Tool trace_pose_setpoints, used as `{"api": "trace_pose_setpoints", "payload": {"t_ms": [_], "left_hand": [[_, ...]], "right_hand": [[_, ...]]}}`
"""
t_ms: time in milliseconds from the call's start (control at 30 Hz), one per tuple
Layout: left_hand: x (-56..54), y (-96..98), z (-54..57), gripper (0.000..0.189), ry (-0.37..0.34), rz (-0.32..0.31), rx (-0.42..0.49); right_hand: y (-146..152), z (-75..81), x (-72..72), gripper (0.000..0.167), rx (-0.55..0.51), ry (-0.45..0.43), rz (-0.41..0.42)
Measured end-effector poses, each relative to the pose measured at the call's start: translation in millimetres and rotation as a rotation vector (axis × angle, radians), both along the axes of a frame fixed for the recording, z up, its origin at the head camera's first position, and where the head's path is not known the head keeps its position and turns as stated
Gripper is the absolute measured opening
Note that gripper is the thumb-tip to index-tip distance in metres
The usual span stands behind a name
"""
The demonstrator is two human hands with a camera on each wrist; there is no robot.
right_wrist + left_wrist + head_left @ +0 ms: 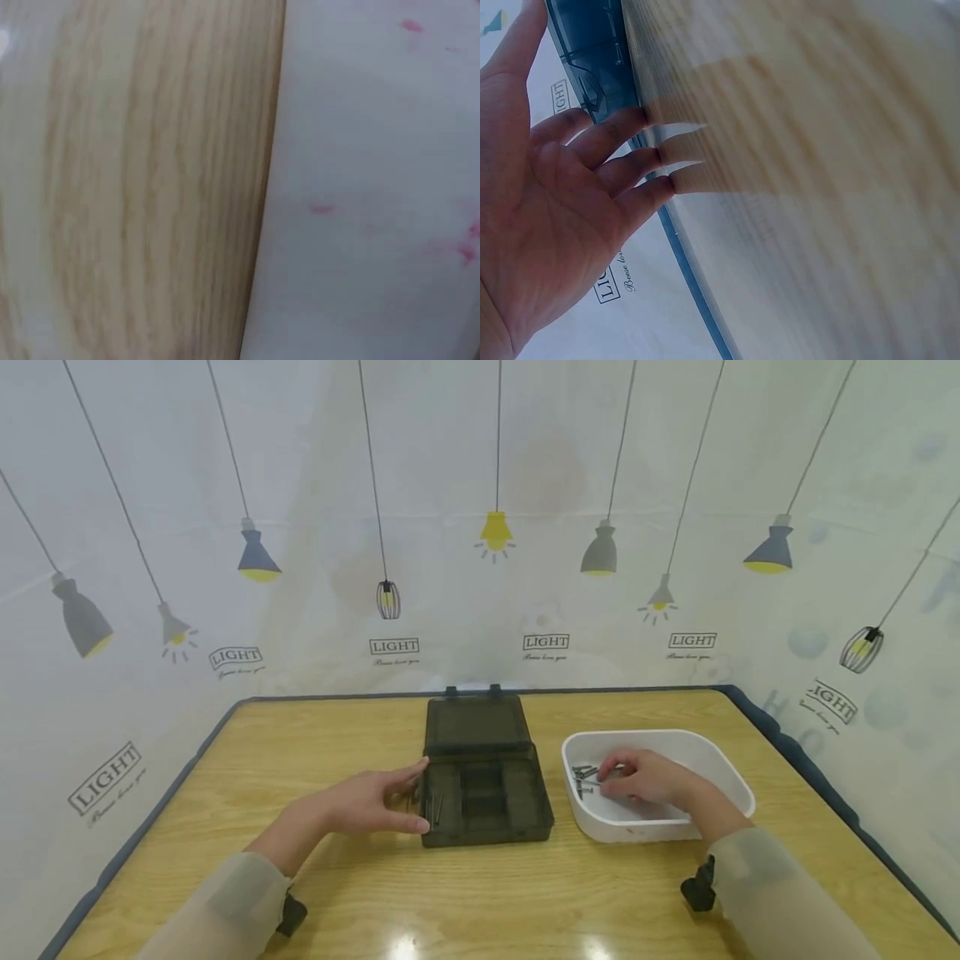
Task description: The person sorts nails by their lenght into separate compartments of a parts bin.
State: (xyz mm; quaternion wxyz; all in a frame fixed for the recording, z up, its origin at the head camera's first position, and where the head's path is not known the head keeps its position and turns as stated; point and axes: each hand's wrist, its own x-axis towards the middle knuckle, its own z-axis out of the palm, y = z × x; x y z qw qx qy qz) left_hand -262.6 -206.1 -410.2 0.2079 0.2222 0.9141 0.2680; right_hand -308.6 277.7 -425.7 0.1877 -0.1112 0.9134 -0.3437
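Note:
A dark translucent organizer box (pixel 487 835) lies on the table with its lid (pixel 476 724) raised at the back. A few long screws (pixel 436 808) are in its left compartment. My left hand (pixel 367 802) touches the box's left side, thumb near the front corner and forefinger farther back; its fingers look extended in the left wrist view. Inside a white plastic bin (pixel 652 832), my right hand (pixel 648 777) reaches with bent fingers to several metal screws (pixel 583 774) at the left end. Whether the fingertips pinch a screw is unclear.
The wooden table (pixel 322 893) bears the box and, to its right, the bin. A white curtain (pixel 450 460) printed with lamps surrounds the table's back and sides. In the right wrist view, the bin's outer wall (pixel 367 150) shows pinkish marks; the hand is out of that view.

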Motion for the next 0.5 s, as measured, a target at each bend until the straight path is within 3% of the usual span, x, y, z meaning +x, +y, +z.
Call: {"api": "trace_pose_setpoints", "payload": {"t_ms": [500], "left_hand": [[1.1, -0.1, 1.9, 0.11, 0.008, -0.015, 0.001]], "right_hand": [[-2.4, -1.1, -1.2, 0.016, 0.036, 0.02, 0.018]]}}
